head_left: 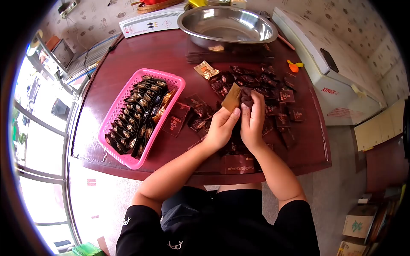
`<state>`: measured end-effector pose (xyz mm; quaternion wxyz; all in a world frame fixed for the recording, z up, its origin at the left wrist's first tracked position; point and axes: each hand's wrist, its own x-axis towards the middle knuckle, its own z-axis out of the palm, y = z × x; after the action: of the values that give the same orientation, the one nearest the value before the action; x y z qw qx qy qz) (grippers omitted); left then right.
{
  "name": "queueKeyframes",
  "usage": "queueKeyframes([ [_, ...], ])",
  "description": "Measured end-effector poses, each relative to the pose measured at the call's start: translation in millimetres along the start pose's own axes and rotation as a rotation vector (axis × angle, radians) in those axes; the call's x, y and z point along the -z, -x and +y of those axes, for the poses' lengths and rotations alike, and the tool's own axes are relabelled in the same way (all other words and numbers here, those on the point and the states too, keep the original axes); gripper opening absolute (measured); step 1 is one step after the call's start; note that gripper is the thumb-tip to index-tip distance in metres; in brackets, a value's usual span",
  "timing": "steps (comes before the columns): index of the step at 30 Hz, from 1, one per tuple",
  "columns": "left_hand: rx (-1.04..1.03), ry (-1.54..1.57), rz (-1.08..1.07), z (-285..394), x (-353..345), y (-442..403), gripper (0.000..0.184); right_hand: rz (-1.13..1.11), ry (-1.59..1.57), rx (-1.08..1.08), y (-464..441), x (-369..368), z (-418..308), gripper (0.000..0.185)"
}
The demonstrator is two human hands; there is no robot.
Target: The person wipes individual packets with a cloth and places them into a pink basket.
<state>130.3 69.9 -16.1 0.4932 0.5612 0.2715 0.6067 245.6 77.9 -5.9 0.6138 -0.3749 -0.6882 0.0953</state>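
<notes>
My left hand (222, 126) is closed on a small gold packet (231, 98), its thumb lying near the lower edge. Close beside it, my right hand (253, 117) curls around a dark brown lump (246, 96), with the thumb pressed on it. The lump touches or nearly touches the packet; I cannot tell whether it is partly inside. Beneath and around both hands lie many dark, shiny wrapped packets (247, 80) and flat dark red sachets (176, 119). A gold-and-clear packet (206, 69) rests behind them.
To the left, a pink basket (180, 83) holds rows of filled dark packets. A wide steel basin (188, 23) stands at the back, beside a white machine (151, 24). Small orange and yellow items (294, 67) lie at right, near a white chest freezer (341, 91).
</notes>
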Motion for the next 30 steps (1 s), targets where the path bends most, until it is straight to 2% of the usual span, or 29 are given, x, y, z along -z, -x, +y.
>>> queueKeyframes([
  [1,-0.024,-0.079,-0.021,-1.5,-0.4,4.2,0.026,-0.005,-0.031,-0.046,-2.1,3.4,1.1,0.029],
  [3,-0.018,-0.134,-0.027,-1.0,-1.1,7.8,0.027,0.054,0.026,-0.003,-7.5,3.3,-0.6,0.025],
  [5,-0.001,-0.122,-0.021,-5.0,-4.0,10.5,0.028,0.125,-0.015,-0.259,-8.4,3.2,-0.8,0.022],
  [6,0.086,-0.057,-0.014,-12.5,-2.4,12.1,0.029,0.166,-0.041,-0.239,-12.2,3.1,10.1,0.021],
  [7,0.172,0.008,-0.004,-16.1,-1.7,12.8,0.03,0.142,-0.158,-0.314,-12.7,4.4,18.3,0.022],
  [9,0.207,0.089,-0.012,-14.9,-2.8,11.4,0.033,0.171,-0.346,-0.416,-15.7,6.6,27.9,0.022],
  [11,0.35,0.546,0.101,5.1,-7.2,5.5,0.034,0.219,-0.461,-0.562,-18.3,11.4,28.4,0.026],
  [12,0.33,0.625,0.181,10.7,-6.8,1.8,0.034,0.234,-0.484,-0.535,-19.7,14.2,26.0,0.027],
  [13,0.395,0.627,0.222,24.1,-3.6,-0.4,0.033,0.25,-0.508,-0.507,-21.8,15.9,22.4,0.028],
  [14,0.308,0.634,0.239,21.4,-0.5,-3.9,0.033,0.247,-0.434,-0.456,-21.8,15.5,18.6,0.032],
  [15,0.221,0.639,0.254,18.2,2.5,-7.0,0.033,0.22,-0.441,-0.33,-21.4,11.4,5.7,0.029],
  [16,0.212,0.648,0.257,16.6,5.2,-8.0,0.033,0.073,-0.368,-0.307,-11.6,8.5,4.7,0.028],
  [18,0.203,0.678,0.233,14.5,3.7,-6.1,0.033,-0.139,-0.027,-0.045,-3.9,-2.8,2.3,0.041],
  [19,0.197,0.717,0.209,14.6,2.0,-4.2,0.034,-0.094,-0.026,0.047,-6.9,-4.7,-8.3,0.039],
  [21,0.284,0.733,0.262,13.1,1.2,-0.8,0.034,-0.051,-0.077,0.031,-2.9,-5.6,2.2,0.032],
  [25,0.32,0.728,0.234,13.6,-3.3,3.2,0.035,0.065,-0.066,-0.096,-5.6,3.6,14.4,0.025],
  [27,0.334,0.646,0.189,12.3,1.3,2.3,0.035,0.079,-0.152,-0.277,-5.2,4.7,20.0,0.019],
  [29,0.293,0.674,0.183,15.1,-1.2,0.3,0.035,0.244,-0.316,-0.423,-11.7,7.3,26.3,0.019],
  [30,0.281,0.586,0.187,15.4,-0.1,-0.1,0.034,0.304,-0.401,-0.411,-15.5,11.8,27.6,0.02],
])
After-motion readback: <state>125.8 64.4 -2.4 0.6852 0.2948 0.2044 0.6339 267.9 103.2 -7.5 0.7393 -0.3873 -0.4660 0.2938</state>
